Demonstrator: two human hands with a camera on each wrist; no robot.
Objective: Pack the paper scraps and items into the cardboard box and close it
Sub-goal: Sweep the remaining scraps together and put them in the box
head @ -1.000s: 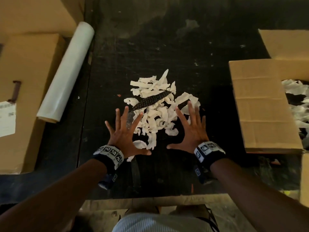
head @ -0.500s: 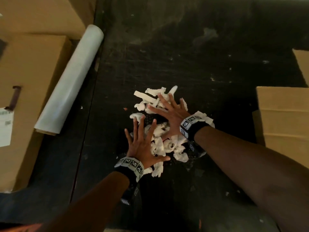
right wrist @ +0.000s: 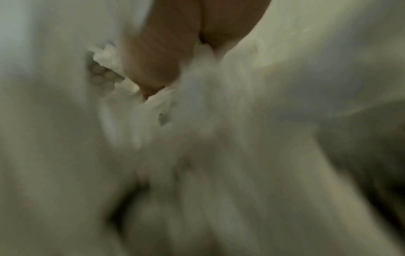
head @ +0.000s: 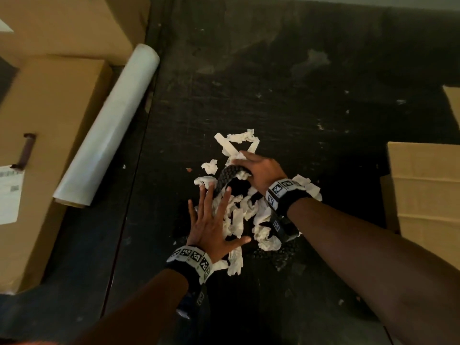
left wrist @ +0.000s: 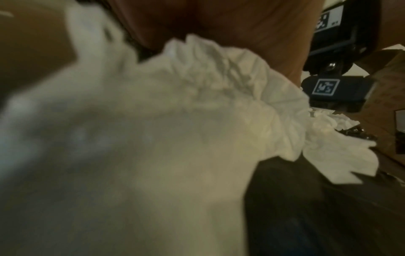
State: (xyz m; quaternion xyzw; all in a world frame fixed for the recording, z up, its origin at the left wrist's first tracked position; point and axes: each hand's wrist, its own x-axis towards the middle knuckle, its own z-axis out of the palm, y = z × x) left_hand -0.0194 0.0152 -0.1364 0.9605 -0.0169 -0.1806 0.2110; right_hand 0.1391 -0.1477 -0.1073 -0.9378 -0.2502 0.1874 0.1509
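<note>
Pressing flat with spread fingers, the left hand [head: 211, 229] was laid on paper scraps [head: 236, 220], while the right hand [head: 261, 173] was curled around a black strap [head: 225, 178], the cardboard box [head: 423, 185] lying right of it.

The paper scraps [head: 236, 217] are white and crumpled, lying on a black table [head: 273, 95] smudged with pale grey marks. Under the right hand's [head: 261, 174] curled fingers a black strap [head: 225, 179] shows a fine bumpy, woven-looking texture, though blur makes the pattern hard to judge. Both wrists wear black bands [head: 193, 257] with white tags printed in black square codes. Right of the grip the cardboard box [head: 428, 185] is plain tan; left of it lies a translucent white film roll [head: 109, 125] beside more tan cartons [head: 47, 135].
</note>
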